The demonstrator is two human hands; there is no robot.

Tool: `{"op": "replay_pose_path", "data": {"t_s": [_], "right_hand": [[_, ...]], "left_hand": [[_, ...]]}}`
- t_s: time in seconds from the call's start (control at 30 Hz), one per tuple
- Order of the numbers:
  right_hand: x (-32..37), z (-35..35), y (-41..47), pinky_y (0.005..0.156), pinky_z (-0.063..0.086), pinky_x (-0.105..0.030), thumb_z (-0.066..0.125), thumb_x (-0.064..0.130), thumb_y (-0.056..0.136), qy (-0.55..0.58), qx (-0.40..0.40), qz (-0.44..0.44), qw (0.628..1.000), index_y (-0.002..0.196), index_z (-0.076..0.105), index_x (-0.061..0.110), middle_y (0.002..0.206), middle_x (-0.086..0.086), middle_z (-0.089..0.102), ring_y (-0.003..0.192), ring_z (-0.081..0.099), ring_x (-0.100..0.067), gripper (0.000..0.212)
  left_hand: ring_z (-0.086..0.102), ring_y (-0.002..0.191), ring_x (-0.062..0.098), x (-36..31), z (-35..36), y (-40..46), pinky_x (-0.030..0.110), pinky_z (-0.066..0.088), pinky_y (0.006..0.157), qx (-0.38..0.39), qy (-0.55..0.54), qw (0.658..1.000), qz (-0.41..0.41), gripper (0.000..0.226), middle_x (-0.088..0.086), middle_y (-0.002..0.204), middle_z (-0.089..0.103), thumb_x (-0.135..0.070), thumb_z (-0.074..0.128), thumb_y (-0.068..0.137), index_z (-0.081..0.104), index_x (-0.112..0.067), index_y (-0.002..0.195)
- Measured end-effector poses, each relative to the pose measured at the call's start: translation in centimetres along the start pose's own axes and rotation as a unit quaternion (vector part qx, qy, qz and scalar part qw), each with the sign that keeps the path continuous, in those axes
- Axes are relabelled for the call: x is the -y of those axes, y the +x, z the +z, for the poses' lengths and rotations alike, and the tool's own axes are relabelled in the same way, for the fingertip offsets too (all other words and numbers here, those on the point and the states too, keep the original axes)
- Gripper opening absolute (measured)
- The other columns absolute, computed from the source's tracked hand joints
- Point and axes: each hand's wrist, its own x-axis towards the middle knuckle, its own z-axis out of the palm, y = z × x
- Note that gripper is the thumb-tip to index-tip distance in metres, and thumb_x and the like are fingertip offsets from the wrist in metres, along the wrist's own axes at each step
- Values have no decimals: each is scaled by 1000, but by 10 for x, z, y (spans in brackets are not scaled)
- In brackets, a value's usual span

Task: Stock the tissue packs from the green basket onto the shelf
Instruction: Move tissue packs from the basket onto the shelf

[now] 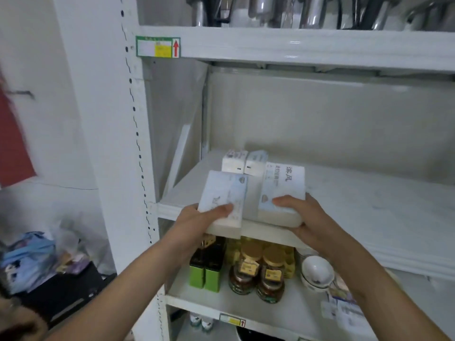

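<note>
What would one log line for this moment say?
left hand: holds tissue pack | right hand: holds second pack | both at shelf front | two packs behind

Both forearms are bare from the bottom edge of the view up to the wrists, with no sleeve or cuff showing. The left hand (199,219) and right hand (310,217) are gloveless, and I see no ring, watch, or band on either. The nails look short and plain, though motion blur softens them.
</note>
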Motion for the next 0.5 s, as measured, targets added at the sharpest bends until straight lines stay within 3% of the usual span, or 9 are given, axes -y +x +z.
{"op": "replay_pose_path", "data": {"t_s": [0.07, 0.2, 0.27, 0.4, 0.5], "right_hand": [[-4, 2, 17, 81, 64, -43, 87, 12, 68, -7, -1, 28, 1000, 131, 67, 13, 122, -11, 77, 114, 72, -34, 66], [-16, 12, 48, 83, 63, -44, 85, 9, 79, -28, -15, 71, 997, 131, 68, 13, 123, -13, 76, 112, 72, -34, 55], [-20, 16, 62, 82, 64, -44, 86, 9, 77, -22, -17, 82, 996, 131, 67, 10, 122, -14, 76, 111, 73, -35, 57], [-24, 18, 88, 96, 60, -55, 86, 9, 79, -19, -6, 94, 995, 133, 65, 10, 125, -14, 75, 115, 71, -36, 59], [-24, 23, 103, 100, 58, -53, 83, 19, 84, -69, -12, 95, 993, 132, 67, 11, 122, -12, 77, 114, 72, -34, 51]], "left_hand": [[79, 100, 29, -13, 0, 26, 45, 62, 93, -16, 23, 1000, 0, 59, 10, 108, 82, -34, 95, 69, 72, -3, 114], [73, 108, 31, -23, 5, 70, 48, 60, 99, -37, 38, 998, -32, 78, 14, 120, 74, -37, 97, 68, 60, -1, 126], [74, 105, 30, -22, 4, 89, 47, 59, 100, -36, 63, 997, -35, 76, 11, 116, 76, -40, 98, 65, 64, -4, 123], [74, 100, 26, -18, -3, 121, 44, 61, 95, -44, 93, 994, -43, 62, 8, 109, 77, -42, 98, 63, 67, -12, 109], [73, 101, 26, -19, -6, 138, 44, 60, 96, -49, 127, 989, -49, 61, 7, 109, 76, -49, 96, 65, 65, -14, 104]]}}
